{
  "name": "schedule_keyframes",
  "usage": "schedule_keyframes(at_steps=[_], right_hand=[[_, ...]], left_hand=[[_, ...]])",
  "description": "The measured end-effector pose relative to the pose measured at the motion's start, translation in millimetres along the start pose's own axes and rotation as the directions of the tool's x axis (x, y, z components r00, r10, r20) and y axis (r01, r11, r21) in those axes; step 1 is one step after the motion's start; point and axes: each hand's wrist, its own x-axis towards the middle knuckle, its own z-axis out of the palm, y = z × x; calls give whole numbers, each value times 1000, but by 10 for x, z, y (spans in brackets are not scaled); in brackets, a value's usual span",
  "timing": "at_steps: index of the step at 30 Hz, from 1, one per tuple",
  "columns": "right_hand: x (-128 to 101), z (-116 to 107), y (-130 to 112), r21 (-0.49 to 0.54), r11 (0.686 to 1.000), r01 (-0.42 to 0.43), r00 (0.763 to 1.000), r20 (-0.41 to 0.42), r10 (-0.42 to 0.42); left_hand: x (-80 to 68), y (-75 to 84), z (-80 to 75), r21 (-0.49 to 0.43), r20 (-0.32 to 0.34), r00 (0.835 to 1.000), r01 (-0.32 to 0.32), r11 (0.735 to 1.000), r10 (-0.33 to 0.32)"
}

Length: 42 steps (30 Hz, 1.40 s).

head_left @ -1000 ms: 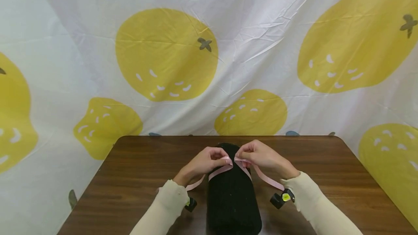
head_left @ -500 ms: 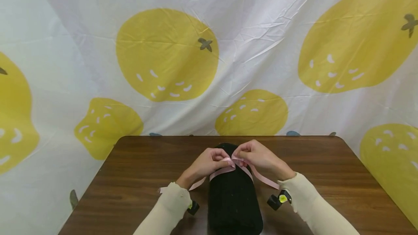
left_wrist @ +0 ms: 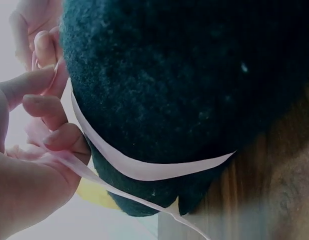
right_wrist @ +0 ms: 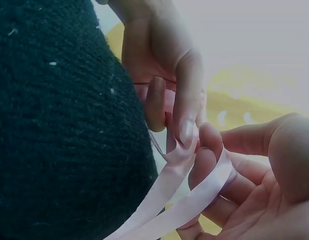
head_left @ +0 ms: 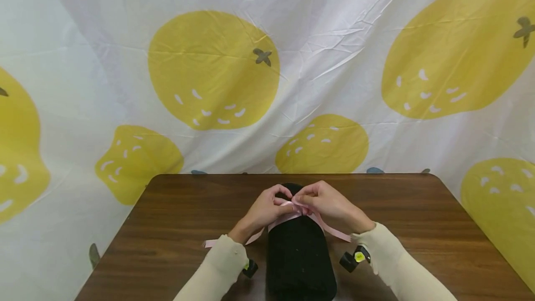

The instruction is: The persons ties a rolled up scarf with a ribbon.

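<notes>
Pink ribbon (head_left: 292, 214) pinched by both hands atop blk roll (head_left: 298, 254).

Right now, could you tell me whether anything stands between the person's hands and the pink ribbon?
Nothing visible does: the left hand and right hand both already pinch the pink ribbon on top of the black knitted roll.

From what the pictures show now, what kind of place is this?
Probably a makeshift recording or craft corner, not a workshop. A wrinkled lemon-print cloth backdrop hangs behind a brown wooden table, where the left hand and right hand tie a pink ribbon around a black knitted roll.
</notes>
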Motion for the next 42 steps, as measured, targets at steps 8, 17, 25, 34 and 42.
schedule_keyframes(at_steps=[8, 17, 25, 34, 42], right_hand=[[-1, 28, -1, -49, 999, 23, 1000, 18, -22], [-14, 64, 71, -271, 957, 100, 995, 14, -100], [4, 136, 138, -514, 835, 195, 967, -41, -252], [3, 177, 140, -551, 808, 209, 947, -92, -307], [-7, 210, 137, -593, 775, 217, 915, -152, -373]], left_hand=[[34, -38, 32, 14, -40, 999, 11, 1000, -10], [38, -51, 20, 14, -28, 1000, -8, 1000, 8], [29, -45, 20, -8, -6, 1000, 10, 1000, -10], [25, -38, 6, 77, 19, 999, -32, 997, 31], [20, -36, 18, -20, 29, 999, -37, 999, 37]])
